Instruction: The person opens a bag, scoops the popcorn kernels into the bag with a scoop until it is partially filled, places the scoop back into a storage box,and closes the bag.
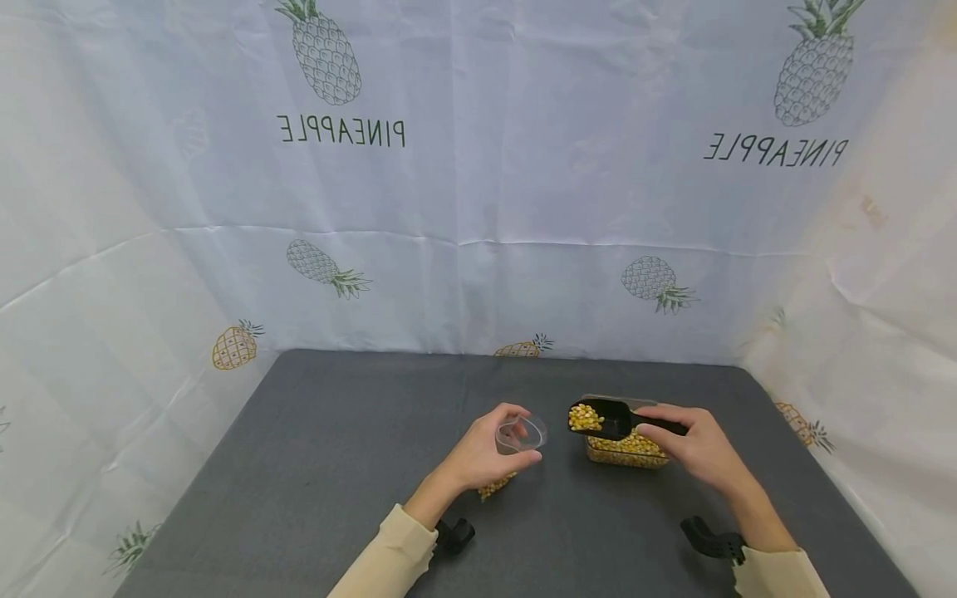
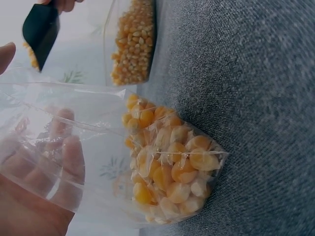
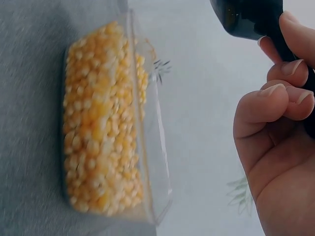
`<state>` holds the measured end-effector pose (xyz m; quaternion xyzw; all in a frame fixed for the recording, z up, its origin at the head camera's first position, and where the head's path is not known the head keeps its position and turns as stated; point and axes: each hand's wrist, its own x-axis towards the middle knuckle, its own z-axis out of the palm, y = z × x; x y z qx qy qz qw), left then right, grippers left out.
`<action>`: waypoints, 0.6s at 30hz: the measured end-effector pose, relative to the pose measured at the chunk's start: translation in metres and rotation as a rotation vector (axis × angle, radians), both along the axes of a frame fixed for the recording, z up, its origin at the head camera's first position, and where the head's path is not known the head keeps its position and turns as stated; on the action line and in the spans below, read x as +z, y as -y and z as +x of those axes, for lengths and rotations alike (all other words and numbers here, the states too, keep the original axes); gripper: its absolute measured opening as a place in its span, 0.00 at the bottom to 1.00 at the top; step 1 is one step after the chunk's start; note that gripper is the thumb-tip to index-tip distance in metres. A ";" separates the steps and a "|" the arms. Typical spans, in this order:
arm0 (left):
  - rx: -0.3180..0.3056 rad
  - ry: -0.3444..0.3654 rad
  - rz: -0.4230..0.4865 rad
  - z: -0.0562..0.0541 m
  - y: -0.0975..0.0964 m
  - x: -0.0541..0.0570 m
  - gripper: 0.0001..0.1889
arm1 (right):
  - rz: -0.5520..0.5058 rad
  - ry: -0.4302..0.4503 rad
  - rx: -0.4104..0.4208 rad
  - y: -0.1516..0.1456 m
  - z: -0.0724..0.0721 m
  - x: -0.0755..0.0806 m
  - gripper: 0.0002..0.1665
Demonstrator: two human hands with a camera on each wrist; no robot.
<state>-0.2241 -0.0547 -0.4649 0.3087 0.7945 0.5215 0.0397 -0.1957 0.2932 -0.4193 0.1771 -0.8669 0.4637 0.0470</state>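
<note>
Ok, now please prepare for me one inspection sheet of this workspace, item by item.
Surface: dark grey tabletop.
Clear bag: mouth open upward, corn kernels in the bottom.
Black scoop: raised, carrying kernels, apart from the bag.
Clear container: on the tabletop, holding many kernels.
Clutter: nothing seen.
Left hand: holds the bag near its mouth, thumb and fingers spread around it.
Right hand: grips the scoop by its handle.
Wrists: a black mount on each.
Cables: nothing seen.
Surroundings: pale curtain with pineapple prints and mirrored "PINEAPPLE" lettering, behind and at both sides.
</note>
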 end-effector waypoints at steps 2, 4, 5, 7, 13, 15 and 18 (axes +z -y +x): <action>-0.001 -0.002 0.000 0.000 0.000 0.000 0.30 | -0.013 -0.016 0.022 0.003 -0.001 0.001 0.19; -0.002 -0.003 -0.001 0.000 0.000 0.000 0.31 | -0.025 -0.027 0.041 0.006 -0.001 0.002 0.18; -0.001 -0.004 -0.002 0.000 0.000 0.000 0.31 | -0.035 -0.028 0.045 0.008 -0.001 0.003 0.18; 0.003 -0.003 -0.006 0.000 0.000 0.001 0.31 | -0.046 -0.033 0.060 0.012 -0.001 0.005 0.17; 0.003 0.005 -0.017 0.001 0.000 0.002 0.32 | -0.067 -0.072 0.081 0.023 0.002 0.009 0.17; 0.001 0.008 -0.020 0.002 0.000 0.002 0.32 | -0.056 -0.083 0.076 0.026 0.002 0.009 0.16; 0.003 0.008 -0.022 0.002 0.000 0.002 0.31 | -0.034 -0.095 0.066 0.031 0.001 0.009 0.16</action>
